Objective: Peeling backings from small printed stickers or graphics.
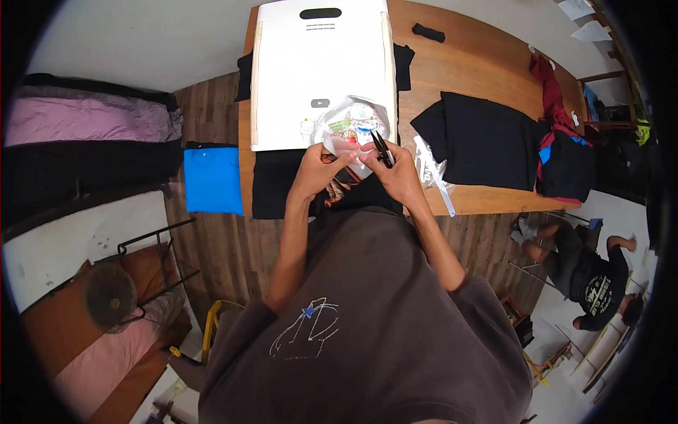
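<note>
My left hand (318,170) and my right hand (397,174) are close together over the near edge of a large white board-like unit (321,67). Between them they pinch a translucent sheet (347,120) with a colourful print, its upper edge curling up. Tucked in my right hand is a slim black tool with two pointed tips (381,149), perhaps thread snips. Beneath my hands, black fabric (272,187) sticks out from under the white unit and hangs at the table edge. Just right of my right hand lies a crumpled white printed sheet (428,166).
Folded black garments (487,141) and a maroon one (549,88) lie on the wooden table (487,63), with a small dark roll (429,32) farther back. Left stands a blue folded cloth (212,180) and a fan (110,295). At right, another person (597,283) sits.
</note>
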Demonstrator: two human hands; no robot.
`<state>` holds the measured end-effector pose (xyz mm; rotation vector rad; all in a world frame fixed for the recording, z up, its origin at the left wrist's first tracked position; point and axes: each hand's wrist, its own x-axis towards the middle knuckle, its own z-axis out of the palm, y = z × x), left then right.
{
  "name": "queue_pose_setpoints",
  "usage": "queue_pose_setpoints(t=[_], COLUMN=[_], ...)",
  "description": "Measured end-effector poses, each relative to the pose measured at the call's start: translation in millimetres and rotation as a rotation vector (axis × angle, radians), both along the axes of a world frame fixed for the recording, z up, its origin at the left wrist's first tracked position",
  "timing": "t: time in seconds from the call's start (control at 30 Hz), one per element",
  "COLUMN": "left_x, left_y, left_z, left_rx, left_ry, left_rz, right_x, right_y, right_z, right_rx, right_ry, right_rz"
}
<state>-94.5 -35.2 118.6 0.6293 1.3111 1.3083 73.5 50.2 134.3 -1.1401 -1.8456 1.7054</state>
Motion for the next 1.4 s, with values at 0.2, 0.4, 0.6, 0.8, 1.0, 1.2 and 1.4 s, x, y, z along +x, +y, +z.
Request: queue_pose_setpoints(t=[0.2, 0.4, 0.6, 0.8, 1.0, 1.2, 1.4], left_x=[9, 9, 8, 4, 3, 2, 4], left_y=[-2, 0, -2, -3, -5, -5, -5], left_z=[-7, -6, -2, 4, -2, -6, 3], left_rx=[-0.06, -0.042, 0.016, 0.006, 0.034, 0.063, 0.031], left_ry=[0.109, 0.064, 0.148, 0.126, 0.179, 0.167, 0.166], left_rz=[0.0, 0.028, 0.061, 0.069, 0.078, 0.081, 0.098], right_x=[0, -1, -1, -1, -1, -1, -3], right_y=[-7, 7, 13, 7, 7, 7, 3], right_z=[-9, 15, -7, -3, 4, -7, -4], right_rx=[0.005, 0.106, 0.07, 0.075, 0.027, 0.054, 0.065], right_ry=[0.001, 0.014, 0.107, 0.137, 0.097, 0.106, 0.15], right_rz=[-0.149, 0.016, 0.167, 0.189, 0.196, 0.19, 0.149])
